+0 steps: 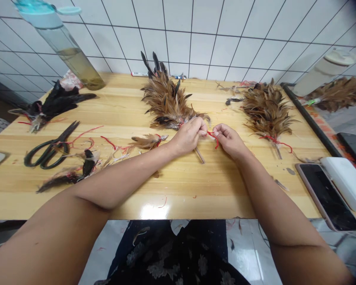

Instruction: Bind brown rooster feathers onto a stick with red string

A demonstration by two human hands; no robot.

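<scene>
In the head view, the left hand [187,136] and right hand [229,140] work at the centre of the frame, over a varnished wooden table [178,198]. The left fingers [199,128] are closed together at the base of a brown-and-black feather bundle [166,101], with a thin wooden stick [199,155] projecting toward the lower right. The right fingers [216,130] are pinched together on a red thread [213,136], which spans the narrow gap between the hands.

Correct hold: keep both pinches close to the bundle's base, with the hands raised just above the table and the forearms angled inward.

The bundle lies at upper centre, with its dark feather tips toward the tiled wall and its dense brown barbs fanned outward. A similar feather bundle [267,109] lies right of centre, trailing red thread. Black-handled scissors [49,146] lie at left, near loose feather tufts [65,178]. Black feathers [57,101] lie at upper left, and a smartphone [326,196] lies at lower right.
</scene>
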